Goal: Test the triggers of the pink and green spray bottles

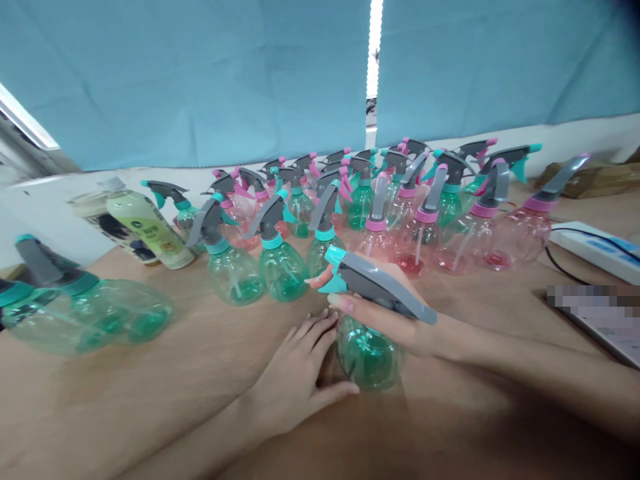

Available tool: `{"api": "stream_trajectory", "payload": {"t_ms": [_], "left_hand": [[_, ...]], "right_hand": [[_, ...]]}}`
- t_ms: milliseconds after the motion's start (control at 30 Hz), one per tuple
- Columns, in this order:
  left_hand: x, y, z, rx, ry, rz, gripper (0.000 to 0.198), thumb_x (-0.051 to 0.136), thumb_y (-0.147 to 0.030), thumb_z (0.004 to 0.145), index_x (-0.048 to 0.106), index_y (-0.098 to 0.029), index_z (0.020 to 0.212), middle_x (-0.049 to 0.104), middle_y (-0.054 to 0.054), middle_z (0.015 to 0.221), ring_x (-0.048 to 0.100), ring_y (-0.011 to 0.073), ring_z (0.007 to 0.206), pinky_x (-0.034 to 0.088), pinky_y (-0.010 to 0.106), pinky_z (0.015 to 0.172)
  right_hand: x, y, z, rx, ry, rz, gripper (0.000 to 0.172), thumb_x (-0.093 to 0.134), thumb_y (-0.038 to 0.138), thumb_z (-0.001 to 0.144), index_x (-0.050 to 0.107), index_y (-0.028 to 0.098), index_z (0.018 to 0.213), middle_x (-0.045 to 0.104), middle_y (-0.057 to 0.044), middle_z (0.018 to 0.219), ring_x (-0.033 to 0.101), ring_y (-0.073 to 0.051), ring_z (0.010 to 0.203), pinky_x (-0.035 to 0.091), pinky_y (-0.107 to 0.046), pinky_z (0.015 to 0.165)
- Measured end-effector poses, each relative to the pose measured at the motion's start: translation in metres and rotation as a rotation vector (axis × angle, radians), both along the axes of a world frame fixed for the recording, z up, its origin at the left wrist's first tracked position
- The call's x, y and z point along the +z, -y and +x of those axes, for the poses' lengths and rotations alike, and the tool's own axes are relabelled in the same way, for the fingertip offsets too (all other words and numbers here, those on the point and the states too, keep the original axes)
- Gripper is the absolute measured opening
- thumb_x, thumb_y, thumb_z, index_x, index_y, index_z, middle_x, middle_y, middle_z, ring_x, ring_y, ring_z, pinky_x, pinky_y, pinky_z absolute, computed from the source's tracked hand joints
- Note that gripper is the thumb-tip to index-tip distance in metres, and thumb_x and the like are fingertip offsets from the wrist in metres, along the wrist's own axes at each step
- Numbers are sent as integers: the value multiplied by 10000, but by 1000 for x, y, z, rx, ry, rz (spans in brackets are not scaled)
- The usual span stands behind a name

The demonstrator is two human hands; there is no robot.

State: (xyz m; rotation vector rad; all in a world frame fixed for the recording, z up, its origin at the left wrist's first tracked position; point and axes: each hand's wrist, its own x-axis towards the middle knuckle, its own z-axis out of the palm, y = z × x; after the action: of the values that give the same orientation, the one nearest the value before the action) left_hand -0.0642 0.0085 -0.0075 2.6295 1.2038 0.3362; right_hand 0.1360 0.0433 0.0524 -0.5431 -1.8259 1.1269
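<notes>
A green, clear spray bottle [371, 360] with a grey and teal trigger head stands on the wooden table in front of me. My right hand [407, 333] is closed around its neck, just under the spray head, with thumb and a fingertip showing near the teal trigger. My left hand [295, 373] lies palm down beside the bottle's left side, fingers stretched out and thumb spread towards its base. Whether those fingers touch the bottle I cannot tell. Just behind are more green spray bottles [285, 273], close to my right fingertips.
Pink spray bottles [410, 257] crowd the back right. Two green spray bottles [125, 303] stand at the left, near a pale green bottle [150, 227]. To the right are a white power strip [600, 253], a dark-edged flat device [595, 327] and a cardboard box [590, 180].
</notes>
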Motion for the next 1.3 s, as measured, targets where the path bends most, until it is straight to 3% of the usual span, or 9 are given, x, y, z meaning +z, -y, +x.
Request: {"api": "stream_trajectory", "payload": {"t_ms": [933,1300], "left_hand": [[2,1,2,0,-34,-5,710,554,-633,864,455,-137,1364,445,165,1475,379,352,1373,365,550,1095],[0,-1,2,-4,-23,6,665,559,-631,863,478,-163,1329,482,154,1439,419,346,1342,383,553,1075]], "right_hand": [[2,-1,-1,4,-4,-10,138,587,284,872,590,220,994,510,59,629,488,-120,534,460,-303,622],[4,-2,0,-9,27,82,103,541,276,912,574,193,962,516,41,706,455,-104,584,382,-267,550]]}}
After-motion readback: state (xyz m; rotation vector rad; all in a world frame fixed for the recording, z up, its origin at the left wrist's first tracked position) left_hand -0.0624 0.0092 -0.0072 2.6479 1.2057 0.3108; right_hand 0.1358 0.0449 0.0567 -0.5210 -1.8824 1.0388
